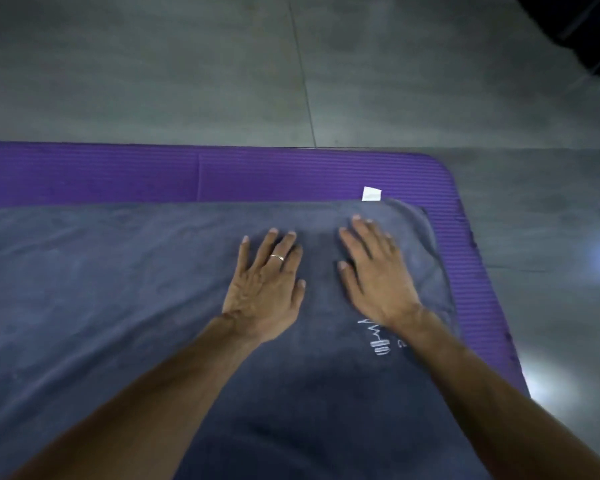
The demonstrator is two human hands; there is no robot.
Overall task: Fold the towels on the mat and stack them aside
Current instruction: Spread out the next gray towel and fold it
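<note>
Smoothing step, by the look of it: a grey-blue towel [125,289] lies spread over the purple ribbed mat [291,174], and both palms are down flat on it near its far right corner. Left hand [265,289] released, fingers straight and fanned, a ring on one finger, pressing the cloth and holding nothing. Right hand [374,271] the same, fingers straight and slightly spread, flat on the cloth, nothing pinched. To do this well, I judge the hands should sweep outward from the middle toward the edges, pushing the ripples out rather than bunching them, and the curved ridge of cloth just beyond the right fingertips wants flattening before any fold is made. The far edge runs roughly parallel to the mat's far edge, which gives a line to square against. A white tag [371,194] sticks out at the far edge, just past the right hand; white printed marking [378,337] sits near the right wrist, partly under the forearm. The towel reaches under both forearms toward the person and runs out of view on the left; its near edge I cannot see. Mat lies on grey concrete floor [222,64]. No stack of folded towels in view
</note>
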